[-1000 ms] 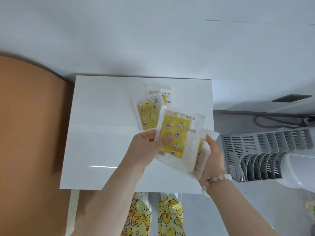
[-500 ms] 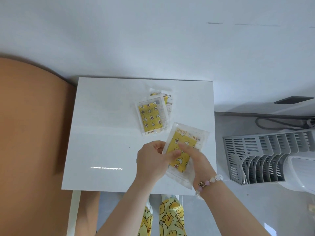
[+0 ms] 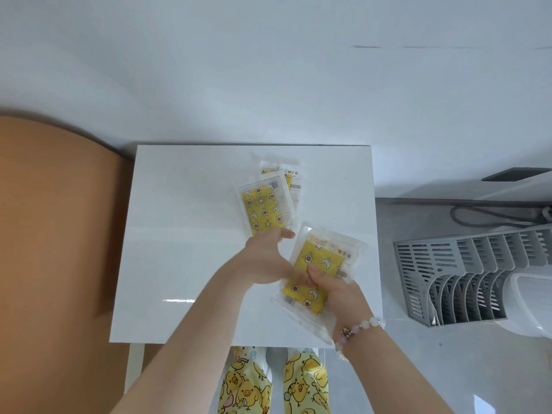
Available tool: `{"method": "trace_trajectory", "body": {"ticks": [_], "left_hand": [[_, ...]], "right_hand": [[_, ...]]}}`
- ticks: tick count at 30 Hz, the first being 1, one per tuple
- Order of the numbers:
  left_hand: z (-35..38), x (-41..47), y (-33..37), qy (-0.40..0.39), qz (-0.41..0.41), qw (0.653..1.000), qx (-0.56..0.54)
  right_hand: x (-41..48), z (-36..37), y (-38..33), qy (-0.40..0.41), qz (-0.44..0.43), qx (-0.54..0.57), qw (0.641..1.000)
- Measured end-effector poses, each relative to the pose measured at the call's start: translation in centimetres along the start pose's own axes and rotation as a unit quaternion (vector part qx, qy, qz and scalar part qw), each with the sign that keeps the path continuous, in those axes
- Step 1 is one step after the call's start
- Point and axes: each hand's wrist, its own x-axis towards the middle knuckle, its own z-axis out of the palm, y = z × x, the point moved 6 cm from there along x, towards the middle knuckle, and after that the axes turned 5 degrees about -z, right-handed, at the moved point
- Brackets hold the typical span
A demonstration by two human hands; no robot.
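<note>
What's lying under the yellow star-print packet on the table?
A second packet pokes out past its far and right edges, on the white table. The star-print packet covers the rest, so anything further beneath is hidden.

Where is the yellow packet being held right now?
Head view: the yellow packet is gripped by the right hand over the white table near its right edge, beside the packet stack.

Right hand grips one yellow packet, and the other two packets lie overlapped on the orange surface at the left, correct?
Not quite. The head view shows the right hand gripping a yellow packet, but the other two packets lie overlapped on the white table, not the orange surface.
</note>
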Motion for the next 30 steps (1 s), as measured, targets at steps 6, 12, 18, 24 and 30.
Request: {"method": "trace_trajectory", "body": {"ticks": [6,12,18,24,30], "left_hand": [[-0.6,0.8,0.2,-0.034,-0.003,0.996,-0.085],[-4.9,1.7,-1.5,0.335,-0.131,0.921,-0.15],[-4.4,4.0,-1.7,0.365,-0.169,0.903,-0.152],[-5.5,3.1,-3.2,0.435,-0.128,0.874,-0.172],[-5.5,0.7,-5.0,0.449,-0.033,0.835,-0.315]], "right_hand": [[0.4,-0.7,-1.0,0.034,-0.007,0.022,0.999],[1.6,-4.5,-0.1,0.104,0.013,0.028,0.994],[1.7,-5.5,0.8,0.092,0.028,0.043,0.994],[2.6,-5.7,0.0,0.067,0.02,0.056,0.996],[2.3,-6.3,0.1,0.076,0.032,0.012,0.997]]}}
